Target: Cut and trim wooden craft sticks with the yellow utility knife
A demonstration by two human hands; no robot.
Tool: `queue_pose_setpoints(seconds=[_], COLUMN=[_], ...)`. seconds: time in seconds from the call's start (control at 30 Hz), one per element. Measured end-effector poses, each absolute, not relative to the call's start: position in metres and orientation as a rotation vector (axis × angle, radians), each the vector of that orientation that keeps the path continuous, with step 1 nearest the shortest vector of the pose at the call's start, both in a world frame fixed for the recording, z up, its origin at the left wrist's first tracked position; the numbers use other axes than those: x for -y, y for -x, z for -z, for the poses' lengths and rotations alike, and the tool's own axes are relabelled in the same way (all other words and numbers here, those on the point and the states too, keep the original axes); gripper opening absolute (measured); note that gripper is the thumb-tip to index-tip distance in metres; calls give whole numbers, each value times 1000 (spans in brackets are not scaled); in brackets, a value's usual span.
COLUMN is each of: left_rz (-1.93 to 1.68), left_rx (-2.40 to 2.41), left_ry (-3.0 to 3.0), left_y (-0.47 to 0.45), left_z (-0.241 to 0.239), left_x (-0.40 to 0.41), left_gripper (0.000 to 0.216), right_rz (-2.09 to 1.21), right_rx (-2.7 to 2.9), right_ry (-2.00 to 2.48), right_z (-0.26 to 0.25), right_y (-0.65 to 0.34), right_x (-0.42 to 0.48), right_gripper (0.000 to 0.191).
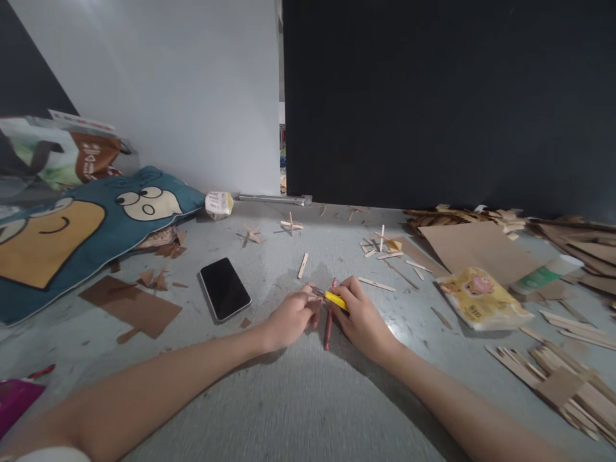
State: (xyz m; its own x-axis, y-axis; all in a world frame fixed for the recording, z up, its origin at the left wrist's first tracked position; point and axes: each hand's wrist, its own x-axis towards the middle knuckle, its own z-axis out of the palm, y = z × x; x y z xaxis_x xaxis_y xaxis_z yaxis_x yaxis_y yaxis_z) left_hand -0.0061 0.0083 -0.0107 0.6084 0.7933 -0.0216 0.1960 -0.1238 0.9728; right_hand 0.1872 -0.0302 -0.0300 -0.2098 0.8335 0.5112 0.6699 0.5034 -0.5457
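Fingers of your right hand point(366, 321) are curled round the yellow-handled tool point(336, 300), closed on its grip so that its thin metal end points to nine o'clock, toward your left hand point(287, 319). That low hold, close to the worktop point(308, 404), probably serves to keep the tip under control. Your left fingers are bunched at the tip, seemingly to steady whatever is being worked there; you cannot tell from here whether they pinch something, nor how far apart they are.

Take the tool as the centre of the dial, with twelve straight ahead. The reddish stick point(328, 332) passes beneath it, running from twelve to six between your hands; whether it is held or simply lies there is unclear. A loose wooden stick point(303, 265) lies near at eleven, and farther out that way stands a small crossed-stick piece point(291, 224), perhaps set back to leave you elbow room. The phone point(224, 289) lies flat at nine, apart from your left wrist. The yellow packet point(484, 299) sits at three, and the bundled sticks point(561, 388) lie at four, seemingly wrapped by a brown band to keep them together.
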Motion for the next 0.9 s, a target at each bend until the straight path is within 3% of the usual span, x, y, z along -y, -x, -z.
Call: queue_pose_setpoints(seconds=[0.3,0.57,0.9], left_rz=[-751,-932,-1076], left_rx=[-835,-783,-739], left_ry=[-1453,-1352,-1361], left_y=[6,5,5], left_z=[8,8,5], left_x=[-8,-11,-6], left_gripper=[17,64,47], right_rz=[-227,-204,-330], right_rx=[1956,1809,1749], right_ry=[1185,1193,1337], right_z=[31,25,21], right_y=[-187,-186,-184], right_x=[31,30,33], right_gripper=[16,23,26])
